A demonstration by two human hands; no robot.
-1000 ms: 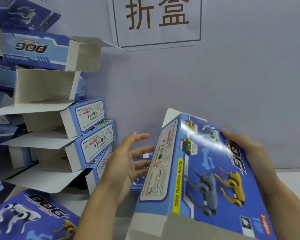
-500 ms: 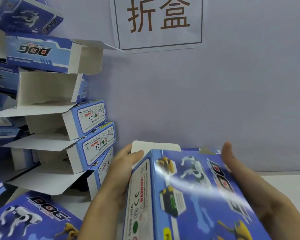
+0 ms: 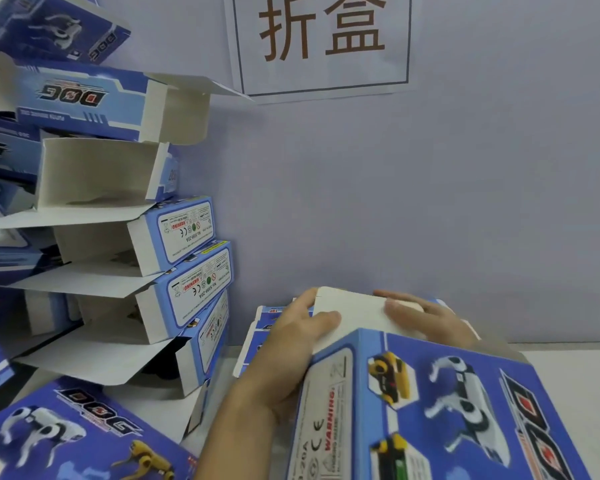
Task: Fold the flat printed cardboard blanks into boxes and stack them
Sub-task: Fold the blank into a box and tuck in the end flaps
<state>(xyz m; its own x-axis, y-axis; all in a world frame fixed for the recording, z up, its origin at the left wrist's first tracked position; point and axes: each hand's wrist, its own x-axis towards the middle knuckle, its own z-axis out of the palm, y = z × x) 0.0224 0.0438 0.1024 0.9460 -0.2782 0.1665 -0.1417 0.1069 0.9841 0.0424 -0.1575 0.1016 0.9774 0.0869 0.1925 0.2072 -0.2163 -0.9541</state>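
Box [image 3: 430,403]: blue, printed, at 5 o'clock, white end flap [image 3: 350,315] uppermost; left hand [image 3: 291,344] grips its left side, thumb on flap; right hand [image 3: 426,315] fingers press the flap's right edge. Stack [image 3: 146,237] of folded boxes at 9 o'clock, open ends showing; wall sign [image 3: 323,39] at 12 o'clock.

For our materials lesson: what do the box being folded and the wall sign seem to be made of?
Box: thin cardboard, it seems. The outside is printed blue with a light sheen, while the end flap under both hands is plain, matt off-white.
Wall sign: probably paper, a thin white sheet with brown characters and a lifting lower edge.
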